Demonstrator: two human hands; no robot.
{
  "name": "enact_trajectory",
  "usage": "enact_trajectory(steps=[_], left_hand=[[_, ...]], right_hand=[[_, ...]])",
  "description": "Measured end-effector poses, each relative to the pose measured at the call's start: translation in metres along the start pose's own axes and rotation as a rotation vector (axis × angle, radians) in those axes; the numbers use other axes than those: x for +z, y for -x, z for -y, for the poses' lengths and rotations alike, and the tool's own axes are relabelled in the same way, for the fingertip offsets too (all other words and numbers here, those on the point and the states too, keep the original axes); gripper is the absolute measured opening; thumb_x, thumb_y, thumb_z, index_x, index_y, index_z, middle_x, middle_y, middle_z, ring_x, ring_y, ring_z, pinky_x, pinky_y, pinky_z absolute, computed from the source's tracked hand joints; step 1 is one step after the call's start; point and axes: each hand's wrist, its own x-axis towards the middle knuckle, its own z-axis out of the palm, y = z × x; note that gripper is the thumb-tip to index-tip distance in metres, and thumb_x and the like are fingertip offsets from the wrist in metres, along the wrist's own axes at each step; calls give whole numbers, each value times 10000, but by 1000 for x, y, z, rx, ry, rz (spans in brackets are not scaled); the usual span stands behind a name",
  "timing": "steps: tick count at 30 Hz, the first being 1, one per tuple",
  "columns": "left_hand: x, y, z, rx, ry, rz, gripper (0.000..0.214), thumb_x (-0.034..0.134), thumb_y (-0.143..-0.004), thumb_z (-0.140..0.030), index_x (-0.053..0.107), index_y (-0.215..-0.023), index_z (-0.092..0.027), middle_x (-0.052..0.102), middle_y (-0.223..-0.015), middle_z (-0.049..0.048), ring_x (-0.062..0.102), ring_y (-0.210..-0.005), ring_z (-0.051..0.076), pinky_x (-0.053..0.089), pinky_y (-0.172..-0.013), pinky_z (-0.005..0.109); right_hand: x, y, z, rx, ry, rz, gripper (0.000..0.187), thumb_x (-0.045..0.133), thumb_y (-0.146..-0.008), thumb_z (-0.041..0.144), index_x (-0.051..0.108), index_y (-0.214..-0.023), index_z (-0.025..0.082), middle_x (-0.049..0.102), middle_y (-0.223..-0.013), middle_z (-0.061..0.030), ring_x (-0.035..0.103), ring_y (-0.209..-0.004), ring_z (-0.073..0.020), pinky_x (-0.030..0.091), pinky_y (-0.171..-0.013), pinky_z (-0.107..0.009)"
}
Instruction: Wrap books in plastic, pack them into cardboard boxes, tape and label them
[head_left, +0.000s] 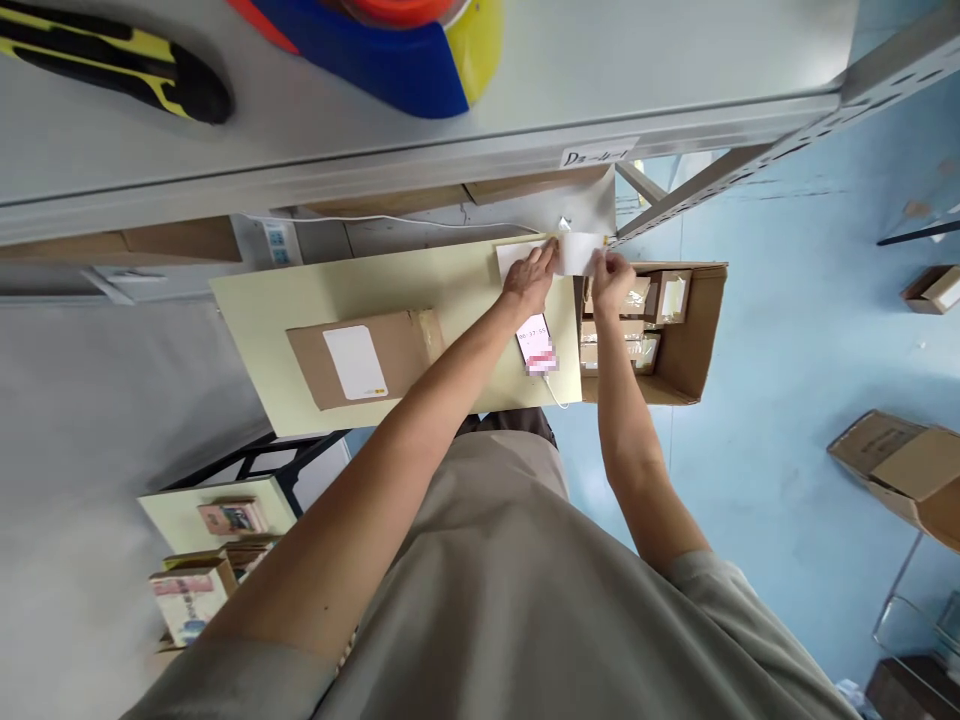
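Note:
At the far right end of the cream table, a strip of white labels (580, 254) stretches between my two hands. My left hand (531, 280) lies over the strip's left part, fingers closed at its edge. Its right edge is pinched by my right hand (613, 283), which hovers beside an open carton (686, 345). Another white paper piece (511, 258) shows left of my left hand. Below that hand rests a phone (537, 345) with a lit screen and a white cable. A closed cardboard box (309, 370) with a white label (355, 362) lies farther left.
Above the table runs a grey metal shelf (540, 60) holding a yellow-black utility knife (112, 62) and a blue tape dispenser (390, 60). Several small taped boxes (673, 297) sit in the carton. More cartons (900, 465) stand on the blue floor at right. Books (191, 600) are at lower left.

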Motion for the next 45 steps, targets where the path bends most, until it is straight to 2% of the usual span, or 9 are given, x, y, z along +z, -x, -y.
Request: enact_trajectory(steps=[5, 8, 10, 13, 16, 19, 23, 31, 45], left_hand=[[-2, -4, -4, -26, 89, -5, 1255, 977, -833, -529, 416, -1849, -52, 228, -1998, 241, 336, -1781, 534, 456, -1427, 607], [-5, -1, -3, -68, 237, -38, 1111, 929, -868, -385, 459, -1829, -85, 336, -1964, 235, 390, -1788, 489, 441, -1448, 579], [-10, 20, -1, -108, 404, -75, 1021, 872, -885, -274, 480, -1814, -110, 491, -1879, 250, 564, -1689, 452, 524, -1387, 562], [-20, 89, 2, -142, 715, -175, 851, 817, -909, -230, 578, -1725, -198, 739, -1640, 214, 824, -1350, 371, 702, -1140, 518], [-32, 187, 2, -202, 946, -314, 631, 817, -944, -336, 692, -1559, -269, 855, -1410, 158, 871, -1203, 318, 739, -1020, 481], [-44, 275, 0, -311, 1100, -387, 494, 784, -937, -454, 771, -1380, -237, 887, -1296, 158, 885, -1123, 326, 745, -874, 443], [-53, 341, 0, -363, 1242, -512, 388, 786, -872, -516, 808, -1096, -199, 906, -1135, 155, 882, -941, 313, 681, -678, 384], [-65, 400, 29, -309, 1367, -655, 362, 902, -816, -511, 737, -873, -193, 871, -871, 99, 833, -709, 223, 533, -520, 244], [-93, 488, 118, -141, 1389, -576, 363, 978, -785, -475, 774, -850, -183, 870, -861, 108, 826, -721, 221, 555, -527, 246]], right_hand=[[-31, 12, -7, -22, 32, -340, 601, 425, -1202, 689, 740, -984, 227, 803, -987, -147, 823, -1020, -336, 714, -983, -537], [-32, 41, 19, -160, -62, -215, 642, 417, -1193, 753, 749, -1043, 225, 799, -1027, -135, 813, -1029, -305, 717, -991, -508], [-30, 69, 44, -202, -170, -49, 641, 470, -1175, 781, 764, -1087, 219, 797, -1050, -126, 809, -1054, -284, 723, -990, -475], [-31, 117, 80, -195, -302, 180, 638, 534, -1141, 826, 770, -1132, 233, 783, -1054, -96, 799, -1056, -250, 739, -923, -406], [-38, 161, 104, -145, -364, 336, 607, 625, -1088, 844, 747, -1046, 251, 761, -1006, -60, 780, -1017, -223, 748, -837, -346], [-38, 192, 119, -99, -389, 468, 573, 743, -1015, 828, 703, -926, 263, 727, -921, -23, 758, -947, -199, 753, -792, -319], [-21, 223, 132, -108, -379, 616, 560, 801, -968, 818, 687, -885, 276, 682, -866, 0, 734, -899, -182, 751, -783, -322], [8, 277, 162, -167, -374, 687, 628, 813, -929, 889, 693, -870, 276, 686, -845, 8, 728, -865, -170, 713, -712, -296], [79, 367, 206, -182, -309, 670, 658, 848, -886, 917, 705, -866, 274, 727, -866, 6, 734, -836, -169, 699, -661, -285]])
